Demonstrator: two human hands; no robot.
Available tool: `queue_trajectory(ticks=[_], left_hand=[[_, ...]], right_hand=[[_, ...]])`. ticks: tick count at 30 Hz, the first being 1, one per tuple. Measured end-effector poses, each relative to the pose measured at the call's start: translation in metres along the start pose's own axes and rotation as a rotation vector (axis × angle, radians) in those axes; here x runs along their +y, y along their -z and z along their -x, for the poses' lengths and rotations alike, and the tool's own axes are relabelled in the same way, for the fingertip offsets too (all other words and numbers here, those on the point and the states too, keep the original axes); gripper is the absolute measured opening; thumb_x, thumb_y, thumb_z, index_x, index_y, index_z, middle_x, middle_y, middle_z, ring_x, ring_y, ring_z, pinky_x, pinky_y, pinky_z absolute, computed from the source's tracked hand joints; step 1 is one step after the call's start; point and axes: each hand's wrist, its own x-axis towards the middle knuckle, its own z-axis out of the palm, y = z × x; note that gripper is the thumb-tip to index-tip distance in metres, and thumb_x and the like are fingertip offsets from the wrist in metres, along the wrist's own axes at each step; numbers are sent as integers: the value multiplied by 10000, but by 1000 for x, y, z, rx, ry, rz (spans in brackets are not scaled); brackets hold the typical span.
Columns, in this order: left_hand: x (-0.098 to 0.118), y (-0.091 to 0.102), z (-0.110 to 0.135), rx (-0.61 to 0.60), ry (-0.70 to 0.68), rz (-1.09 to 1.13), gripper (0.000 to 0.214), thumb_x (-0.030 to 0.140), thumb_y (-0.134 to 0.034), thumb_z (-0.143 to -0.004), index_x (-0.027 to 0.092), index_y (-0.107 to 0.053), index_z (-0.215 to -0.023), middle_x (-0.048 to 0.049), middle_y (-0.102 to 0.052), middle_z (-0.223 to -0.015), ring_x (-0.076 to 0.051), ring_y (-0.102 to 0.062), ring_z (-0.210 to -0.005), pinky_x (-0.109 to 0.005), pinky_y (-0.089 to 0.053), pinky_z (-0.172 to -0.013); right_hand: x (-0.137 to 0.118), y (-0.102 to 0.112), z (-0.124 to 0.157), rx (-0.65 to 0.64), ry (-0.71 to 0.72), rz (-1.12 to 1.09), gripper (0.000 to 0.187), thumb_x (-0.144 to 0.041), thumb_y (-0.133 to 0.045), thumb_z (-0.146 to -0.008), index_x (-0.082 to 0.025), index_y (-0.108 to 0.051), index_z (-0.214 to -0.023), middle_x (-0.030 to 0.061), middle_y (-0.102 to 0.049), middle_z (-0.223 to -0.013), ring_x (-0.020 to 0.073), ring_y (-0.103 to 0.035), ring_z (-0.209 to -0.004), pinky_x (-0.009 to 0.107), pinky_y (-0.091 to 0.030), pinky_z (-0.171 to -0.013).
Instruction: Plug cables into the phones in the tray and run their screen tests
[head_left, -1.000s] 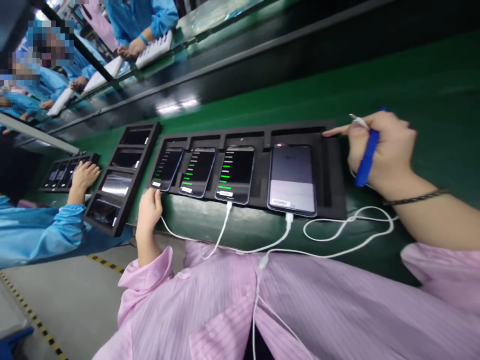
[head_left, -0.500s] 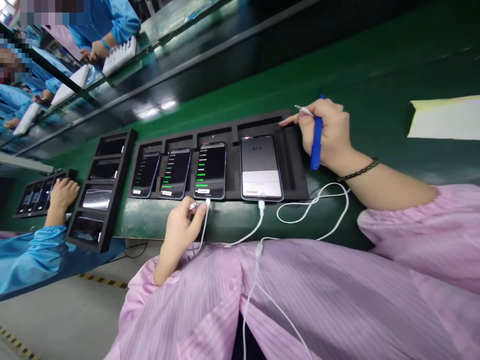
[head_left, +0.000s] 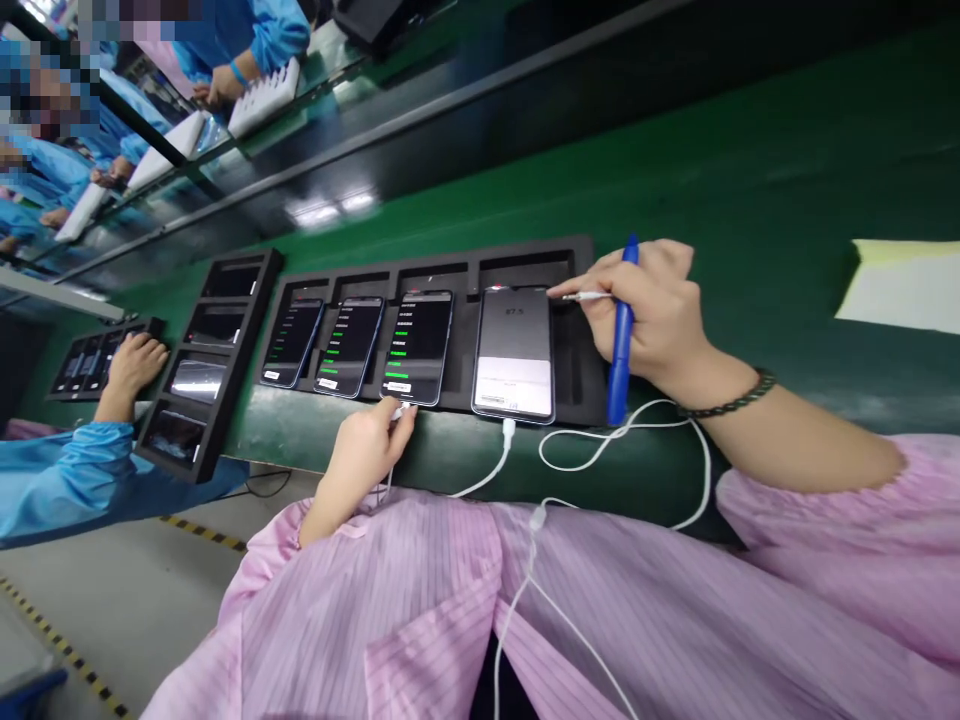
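Note:
A black foam tray holds several phones in a row. My left hand pinches a white cable plug at the bottom edge of a phone showing green lines of text; I cannot tell if the plug is seated. In my right hand are a blue pen and a white audio-jack plug. The jack's metal tip points at the upper right corner of the rightmost phone, which has a grey and white screen. Another white cable connector sits at that phone's bottom edge.
A second foam tray with phones stands to the left, near a co-worker's hand. Loose white cable loops across the green bench and over my lap. Yellow-edged paper lies at the right.
My right hand has brought the jack plug down and left to the top corner of the rightmost phone. My left hand has closed in on the plug under the neighbouring phone. The view has shifted slightly.

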Motion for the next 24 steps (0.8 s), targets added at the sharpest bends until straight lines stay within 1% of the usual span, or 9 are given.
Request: queue_trajectory(ticks=[3,11,14,16,17,19,21,23,24], left_hand=[[-1,-8,-1,68,7,-7,272,331,-533,-903,211,-506,-660,11,-531,-526,-135,-481,-486,-249,-273,-546],[3,-29,2,259,69,119,348,364,-494,-868,212,-391,-572,24,-433,-489,-115,-383,-480,-261,-256,-547],[4,-24,7,188,54,251,327,372,-505,-859,216,-412,-586,31,-433,-485,-113,-395,-478,-254,-293,-543],[-2,-14,13,154,64,409,323,413,-494,-892,214,-490,-638,19,-503,-528,-114,-444,-499,-243,-346,-549],[-8,-8,16,181,89,503,341,452,-486,-913,210,-520,-675,10,-542,-563,-111,-455,-506,-237,-364,-544],[-27,3,19,322,190,689,399,556,-490,-921,209,-515,-725,13,-553,-595,-94,-416,-478,-222,-357,-498],[-55,11,20,488,318,812,476,660,-535,-871,227,-416,-710,66,-423,-529,-71,-293,-419,-206,-273,-425],[-86,15,18,614,404,776,555,719,-546,-829,250,-288,-683,108,-272,-500,-62,-224,-400,-208,-214,-397],[-101,16,17,670,424,680,567,735,-489,-850,256,-241,-675,113,-228,-497,-62,-210,-399,-214,-202,-394]], right_hand=[[0,-3,1,35,40,-33,252,-304,-426,-1021,-264,-646,-904,-11,-682,-758,179,-557,-675,406,-351,-828],[5,-7,-1,35,-22,-56,275,-320,-441,-1005,-254,-633,-820,-21,-682,-693,181,-571,-643,399,-356,-767],[8,-9,1,32,-75,-41,325,-374,-442,-999,-258,-636,-767,-17,-691,-685,184,-565,-627,413,-363,-770],[11,-11,2,54,-112,-11,372,-406,-435,-999,-250,-611,-710,-8,-686,-666,182,-537,-592,417,-373,-760],[12,-12,2,64,-129,3,399,-425,-429,-1000,-244,-590,-684,-4,-682,-652,179,-516,-569,416,-383,-750],[14,-13,2,79,-172,19,447,-478,-409,-1003,-238,-563,-659,4,-678,-631,178,-491,-532,416,-410,-732],[15,-15,2,78,-206,18,480,-534,-395,-999,-239,-578,-668,13,-680,-616,182,-492,-511,419,-432,-711],[18,-17,1,94,-213,20,517,-581,-379,-993,-242,-612,-680,26,-680,-605,187,-502,-503,418,-439,-678],[19,-18,0,108,-205,24,539,-600,-370,-989,-242,-619,-672,33,-678,-600,187,-503,-497,414,-438,-653]])
